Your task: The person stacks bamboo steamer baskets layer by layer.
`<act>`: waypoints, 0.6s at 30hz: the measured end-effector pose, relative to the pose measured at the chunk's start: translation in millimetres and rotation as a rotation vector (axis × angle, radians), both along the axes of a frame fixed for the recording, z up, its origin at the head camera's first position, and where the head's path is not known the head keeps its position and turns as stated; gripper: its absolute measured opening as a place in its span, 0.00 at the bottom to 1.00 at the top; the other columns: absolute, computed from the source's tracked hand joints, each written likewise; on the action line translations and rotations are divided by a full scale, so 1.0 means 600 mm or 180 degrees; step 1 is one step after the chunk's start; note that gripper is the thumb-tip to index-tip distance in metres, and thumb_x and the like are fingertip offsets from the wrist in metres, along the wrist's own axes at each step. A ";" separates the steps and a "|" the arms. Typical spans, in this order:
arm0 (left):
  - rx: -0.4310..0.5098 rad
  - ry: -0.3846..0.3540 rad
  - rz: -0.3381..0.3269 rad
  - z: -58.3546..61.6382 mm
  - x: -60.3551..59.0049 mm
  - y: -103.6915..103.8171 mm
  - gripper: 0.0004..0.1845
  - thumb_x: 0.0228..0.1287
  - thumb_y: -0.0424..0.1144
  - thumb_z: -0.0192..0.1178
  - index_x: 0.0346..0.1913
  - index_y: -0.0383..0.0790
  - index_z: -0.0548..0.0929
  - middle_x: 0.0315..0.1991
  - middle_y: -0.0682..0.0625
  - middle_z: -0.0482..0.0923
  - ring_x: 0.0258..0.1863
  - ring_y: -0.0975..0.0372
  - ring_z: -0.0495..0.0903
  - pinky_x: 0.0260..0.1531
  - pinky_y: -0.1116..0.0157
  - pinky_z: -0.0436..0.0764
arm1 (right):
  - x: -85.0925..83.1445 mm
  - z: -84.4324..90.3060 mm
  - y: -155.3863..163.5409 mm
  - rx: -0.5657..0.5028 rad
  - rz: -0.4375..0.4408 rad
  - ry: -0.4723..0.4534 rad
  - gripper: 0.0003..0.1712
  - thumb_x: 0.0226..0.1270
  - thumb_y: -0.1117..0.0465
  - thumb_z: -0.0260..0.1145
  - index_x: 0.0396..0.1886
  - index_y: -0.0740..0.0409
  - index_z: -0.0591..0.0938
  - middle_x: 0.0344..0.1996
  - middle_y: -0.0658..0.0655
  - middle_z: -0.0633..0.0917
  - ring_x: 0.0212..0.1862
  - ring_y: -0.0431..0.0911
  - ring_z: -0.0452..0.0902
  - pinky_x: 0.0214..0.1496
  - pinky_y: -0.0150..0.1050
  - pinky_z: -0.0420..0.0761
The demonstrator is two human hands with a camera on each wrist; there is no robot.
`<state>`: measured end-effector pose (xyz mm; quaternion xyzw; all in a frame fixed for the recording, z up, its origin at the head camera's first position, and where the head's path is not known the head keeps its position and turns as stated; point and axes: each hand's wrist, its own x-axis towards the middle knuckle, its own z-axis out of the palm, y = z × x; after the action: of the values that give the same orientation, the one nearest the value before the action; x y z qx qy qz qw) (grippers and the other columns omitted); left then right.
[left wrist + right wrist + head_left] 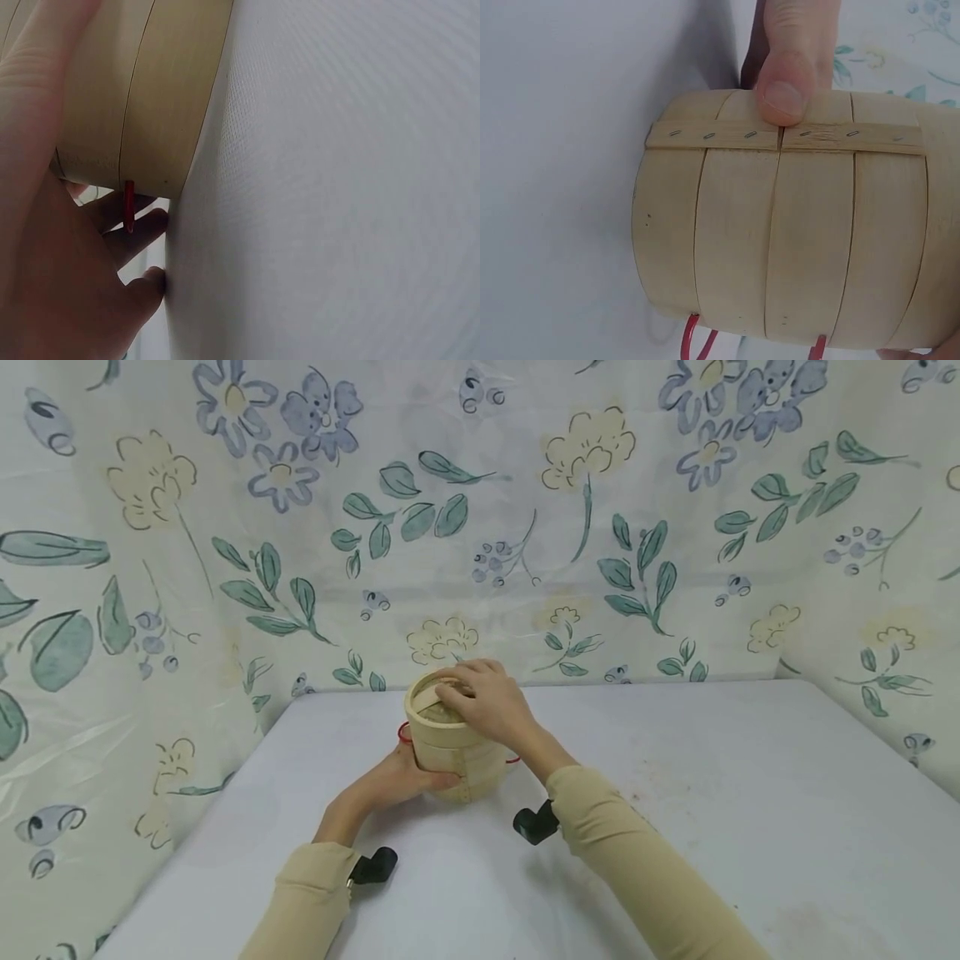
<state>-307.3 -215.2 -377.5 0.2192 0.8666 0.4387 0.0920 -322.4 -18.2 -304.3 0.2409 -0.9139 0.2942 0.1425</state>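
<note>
A small, pale bamboo steamer (480, 764) with stacked round tiers stands on the white table. My left hand (393, 775) grips its side low down, the thumb across the front and the fingers round the left. In the right wrist view that thumb (785, 94) presses on the stapled bamboo strip (817, 139). From above, my right hand (495, 703) holds the woven lid (438, 713), thumb on its top and fingers over the far rim. Red loops (688, 341) stick out from the tiers; one red loop (405, 732) shows beside my left hand.
The white table (712, 793) spreads out around the steamer, with faint stains at right. Floral sheeting (525, 527) hangs behind the table and along both sides. Black wrist cameras (375, 866) jut from both sleeves, low over the table.
</note>
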 end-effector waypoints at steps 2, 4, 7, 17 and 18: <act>-0.0023 -0.0023 0.0033 0.000 0.000 0.001 0.52 0.55 0.49 0.74 0.76 0.50 0.51 0.67 0.48 0.68 0.68 0.53 0.66 0.70 0.47 0.60 | 0.000 -0.003 0.002 -0.0094 -0.0003 -0.0002 0.24 0.75 0.41 0.53 0.64 0.41 0.78 0.66 0.50 0.75 0.72 0.49 0.60 0.69 0.56 0.66; -0.0029 -0.0038 0.0064 -0.001 0.001 0.002 0.52 0.55 0.49 0.74 0.76 0.50 0.51 0.67 0.47 0.68 0.68 0.53 0.66 0.70 0.46 0.61 | 0.000 -0.006 0.004 -0.0204 0.0020 -0.0029 0.25 0.75 0.41 0.53 0.65 0.42 0.77 0.67 0.51 0.74 0.72 0.49 0.60 0.69 0.57 0.66; -0.0027 -0.0033 0.0073 -0.001 0.002 0.002 0.51 0.55 0.49 0.74 0.75 0.49 0.52 0.67 0.47 0.69 0.68 0.52 0.67 0.69 0.46 0.62 | 0.001 -0.011 0.008 -0.0376 0.0068 -0.0063 0.26 0.75 0.40 0.52 0.65 0.43 0.77 0.67 0.51 0.74 0.72 0.48 0.60 0.69 0.56 0.66; 0.0044 0.0034 0.0047 0.000 0.002 0.003 0.46 0.54 0.47 0.75 0.71 0.47 0.59 0.64 0.47 0.72 0.67 0.52 0.68 0.69 0.45 0.61 | 0.010 -0.049 0.076 -0.1182 0.0438 -0.0093 0.26 0.73 0.47 0.61 0.66 0.49 0.76 0.68 0.52 0.73 0.71 0.48 0.63 0.68 0.57 0.68; 0.0058 0.0061 0.0033 0.001 0.002 0.002 0.44 0.54 0.46 0.74 0.70 0.46 0.60 0.64 0.46 0.73 0.66 0.52 0.69 0.69 0.45 0.62 | 0.013 -0.053 0.088 -0.1216 0.0401 -0.0134 0.26 0.73 0.47 0.61 0.67 0.48 0.75 0.68 0.52 0.72 0.71 0.48 0.63 0.66 0.58 0.69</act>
<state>-305.9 -213.9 -376.8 0.2197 0.8646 0.4449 0.0794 -314.6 34.7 -336.3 0.2600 -0.8273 0.4755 0.1477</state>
